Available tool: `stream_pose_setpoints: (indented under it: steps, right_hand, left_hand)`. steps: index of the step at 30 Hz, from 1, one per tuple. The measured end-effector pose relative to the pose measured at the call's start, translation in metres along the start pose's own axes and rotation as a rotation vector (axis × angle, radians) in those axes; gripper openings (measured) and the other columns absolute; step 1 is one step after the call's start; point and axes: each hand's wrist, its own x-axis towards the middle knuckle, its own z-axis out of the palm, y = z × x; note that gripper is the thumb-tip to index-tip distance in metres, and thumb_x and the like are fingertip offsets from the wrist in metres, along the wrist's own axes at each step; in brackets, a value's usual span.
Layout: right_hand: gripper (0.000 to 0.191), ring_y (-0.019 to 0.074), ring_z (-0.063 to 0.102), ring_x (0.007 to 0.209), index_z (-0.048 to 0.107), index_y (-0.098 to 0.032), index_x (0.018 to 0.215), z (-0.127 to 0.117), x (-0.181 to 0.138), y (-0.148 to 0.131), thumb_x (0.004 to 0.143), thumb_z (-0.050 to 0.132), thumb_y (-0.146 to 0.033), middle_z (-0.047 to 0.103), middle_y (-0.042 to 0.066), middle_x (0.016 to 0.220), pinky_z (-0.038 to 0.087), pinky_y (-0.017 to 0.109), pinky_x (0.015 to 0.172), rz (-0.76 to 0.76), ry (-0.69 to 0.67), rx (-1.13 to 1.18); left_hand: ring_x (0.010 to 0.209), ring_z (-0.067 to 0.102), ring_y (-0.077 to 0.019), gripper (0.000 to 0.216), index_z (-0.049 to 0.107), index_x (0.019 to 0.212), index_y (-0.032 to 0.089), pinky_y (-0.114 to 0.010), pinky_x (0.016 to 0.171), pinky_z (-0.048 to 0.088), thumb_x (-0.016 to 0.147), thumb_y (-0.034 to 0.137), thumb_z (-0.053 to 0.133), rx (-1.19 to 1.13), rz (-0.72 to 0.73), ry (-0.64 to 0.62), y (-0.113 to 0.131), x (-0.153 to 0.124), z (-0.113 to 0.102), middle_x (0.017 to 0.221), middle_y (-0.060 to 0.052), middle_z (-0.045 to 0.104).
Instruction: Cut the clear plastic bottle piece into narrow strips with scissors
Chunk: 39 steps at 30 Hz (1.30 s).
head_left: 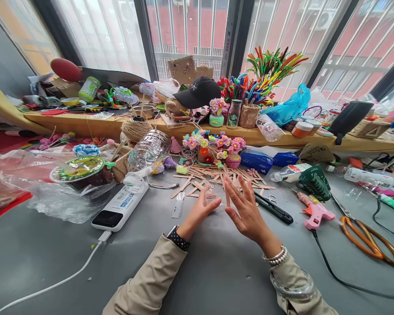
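Small clear plastic piece (211, 199) | on grey table (216, 271) before flat wooden sticks (216, 177) | left hand (200, 212) pinches it; right hand (246, 210) open, fingers spread alongside | I advise steady, light pressure.

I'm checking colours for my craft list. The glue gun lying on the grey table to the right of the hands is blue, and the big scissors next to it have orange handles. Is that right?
Not quite. The glue gun is pink, not blue, as the head view shows. The rest holds: it lies on the grey table to the right of the hands, and the big scissors beside it have orange handles.
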Motion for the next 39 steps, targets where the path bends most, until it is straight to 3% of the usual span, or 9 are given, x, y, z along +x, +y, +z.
stream_pose_setpoints:
  steps: [8,15,21,27,31,36,39]
  right_hand:
    - [0.082,0.0242,0.011,0.138,-0.016,-0.019,0.143,0.000,0.001,0.002,0.089,0.041,-0.044,0.036,0.010,0.143,0.007,0.059,0.108,0.034,0.072,0.109]
    - [0.087,0.0247,0.017,0.137,-0.015,-0.020,0.143,0.000,0.000,0.004,0.087,0.045,-0.048,0.042,0.012,0.139,0.008,0.060,0.107,0.031,0.083,0.100]
    - [0.087,0.0247,0.015,0.137,-0.015,-0.020,0.143,0.004,0.001,0.000,0.087,0.045,-0.048,0.043,0.012,0.138,0.010,0.060,0.107,0.030,0.110,0.093]
    - [0.083,0.0223,0.009,0.138,-0.014,-0.019,0.144,0.010,0.001,-0.008,0.089,0.043,-0.044,0.039,0.012,0.141,0.017,0.056,0.108,0.013,0.119,0.129]
    - [0.082,0.0214,0.006,0.138,-0.014,-0.022,0.144,0.011,0.002,-0.011,0.089,0.044,-0.040,0.039,0.010,0.141,0.016,0.057,0.108,0.009,0.100,0.140]
    - [0.082,0.0223,0.005,0.138,-0.014,-0.025,0.144,0.011,0.001,-0.010,0.089,0.044,-0.043,0.037,0.009,0.143,0.015,0.057,0.109,0.003,0.066,0.180]
    - [0.080,0.0237,0.013,0.137,-0.012,-0.024,0.144,0.009,0.000,-0.010,0.089,0.044,-0.043,0.034,0.010,0.144,0.017,0.056,0.108,0.037,0.083,0.276]
  left_hand:
    - [0.116,0.048,-0.0310,0.093,0.023,0.137,0.016,-0.042,0.094,0.038,0.064,0.056,0.066,0.012,0.019,-0.009,0.003,-0.003,0.000,0.126,-0.019,0.047]
    - [0.113,0.049,-0.0295,0.098,0.020,0.138,0.015,-0.039,0.091,0.040,0.063,0.058,0.064,0.030,0.049,-0.026,0.004,-0.004,-0.002,0.126,-0.020,0.045]
    - [0.114,0.048,-0.0291,0.096,0.019,0.139,0.022,-0.038,0.086,0.043,0.063,0.056,0.066,-0.014,0.085,-0.026,-0.006,0.003,-0.003,0.120,-0.015,0.049]
    - [0.111,0.051,-0.0307,0.098,0.019,0.138,0.020,-0.043,0.090,0.041,0.061,0.057,0.067,-0.053,0.077,-0.089,-0.014,0.007,-0.003,0.126,-0.017,0.043]
    - [0.115,0.049,-0.0320,0.106,0.017,0.139,0.020,-0.042,0.094,0.039,0.055,0.056,0.072,-0.057,0.091,-0.109,-0.011,0.006,-0.002,0.133,-0.019,0.038]
    - [0.120,0.045,-0.0320,0.099,0.024,0.138,0.017,-0.041,0.098,0.037,0.058,0.049,0.073,-0.036,0.105,-0.067,-0.003,0.000,-0.001,0.133,-0.018,0.042]
    - [0.117,0.048,-0.0310,0.091,0.028,0.135,0.017,-0.041,0.097,0.038,0.061,0.047,0.072,-0.088,0.078,-0.049,0.000,-0.003,0.000,0.132,-0.017,0.044]
